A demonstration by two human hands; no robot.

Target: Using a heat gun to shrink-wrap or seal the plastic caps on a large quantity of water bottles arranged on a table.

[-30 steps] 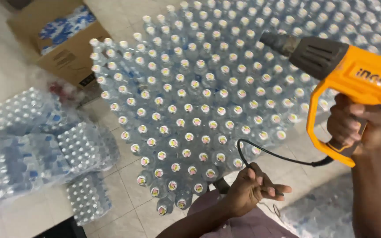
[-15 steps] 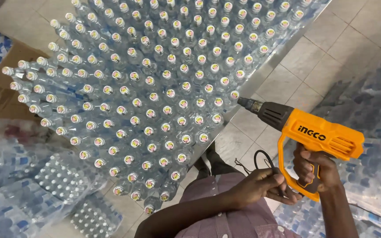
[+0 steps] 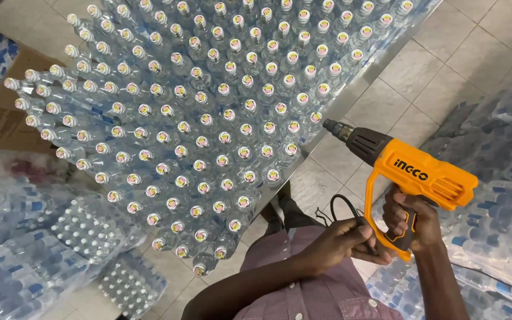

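My right hand (image 3: 413,222) grips the handle of an orange and dark grey heat gun (image 3: 413,169), whose nozzle points up-left toward the near right edge of a large block of clear plastic bottles (image 3: 197,124) with pale caps, standing upright. My left hand (image 3: 345,240) pinches the gun's black cord (image 3: 342,204) just left of the handle. The nozzle tip is a short gap from the nearest bottles, over the tiled floor (image 3: 434,71).
Shrink-wrapped bottle packs lie at the lower left (image 3: 37,255) and along the right (image 3: 499,178). A brown cardboard box (image 3: 7,112) sits at the left edge. My dark shoes (image 3: 285,210) stand beside the bottle block.
The view swung so the bottle block shifted left and up. The heat gun came down off the top of the block to its right edge; my left hand took hold of the cord.
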